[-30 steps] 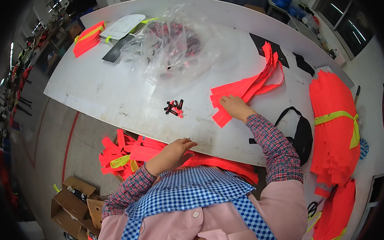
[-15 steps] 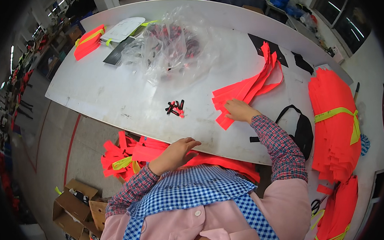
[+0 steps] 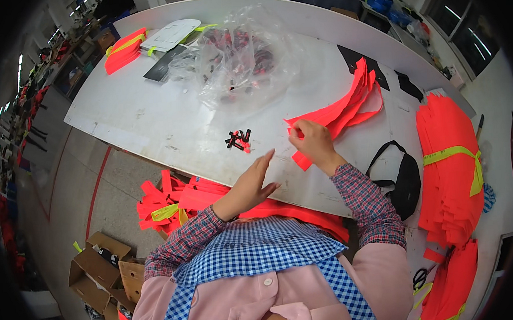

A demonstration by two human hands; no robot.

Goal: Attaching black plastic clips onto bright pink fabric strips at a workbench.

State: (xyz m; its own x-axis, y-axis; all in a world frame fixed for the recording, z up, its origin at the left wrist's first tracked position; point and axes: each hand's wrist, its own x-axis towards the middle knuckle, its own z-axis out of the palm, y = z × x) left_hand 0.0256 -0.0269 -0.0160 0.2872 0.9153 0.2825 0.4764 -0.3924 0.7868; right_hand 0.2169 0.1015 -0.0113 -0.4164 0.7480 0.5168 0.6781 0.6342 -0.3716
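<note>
My right hand (image 3: 316, 143) is over the near end of a fan of bright orange fabric strips (image 3: 346, 113) on the white table (image 3: 169, 124). Its thumb and fingers are pinched together near the strips' left corner; whether fabric is between them is hidden. My left hand (image 3: 247, 187) hovers at the table's front edge, fingers stretched and thumb apart, holding nothing. Just beyond it lies a small pile of black-and-orange pieces (image 3: 238, 140), too small to name. Below that hand, more orange strips (image 3: 264, 207) lie along the front edge.
A clear plastic bag (image 3: 243, 60) of dark and red pieces sits at the back. An orange stack (image 3: 127, 51) tied with yellow is at far left. Tied orange bundles (image 3: 450, 168) stand at right, beside a black strapped pouch (image 3: 405, 185). Cardboard boxes (image 3: 101, 270) are on the floor.
My right hand has gone from lying flat on the strips to a raised pinch. My left hand has moved right and forward, toward the small pile. The view has shifted slightly.
</note>
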